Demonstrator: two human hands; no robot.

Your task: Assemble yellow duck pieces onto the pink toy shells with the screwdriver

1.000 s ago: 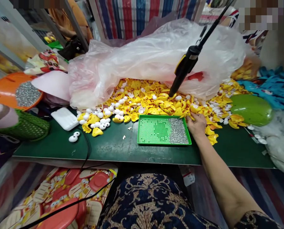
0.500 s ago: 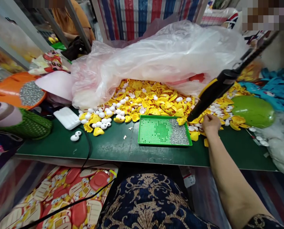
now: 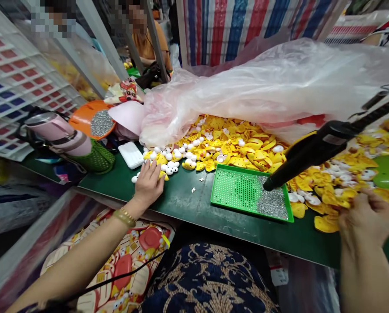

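The left hand (image 3: 148,184), a gold bracelet (image 3: 124,218) at its wrist, lies palm down on the green work mat (image 3: 184,208), fingers spread and holding nothing, just beside the white plastic balls (image 3: 170,167); the right hand (image 3: 367,217) sits over the yellow plastic duck shells (image 3: 323,224), fingers bunched together (whether they pinch anything, I cannot tell). A black-and-yellow hanging tool (image 3: 315,154) points down at the green perforated tray (image 3: 227,191), well apart from the left hand.

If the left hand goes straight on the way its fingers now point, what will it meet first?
The left hand would probably meet the round white pieces first, just past its fingertips, though depth is hard to judge here.
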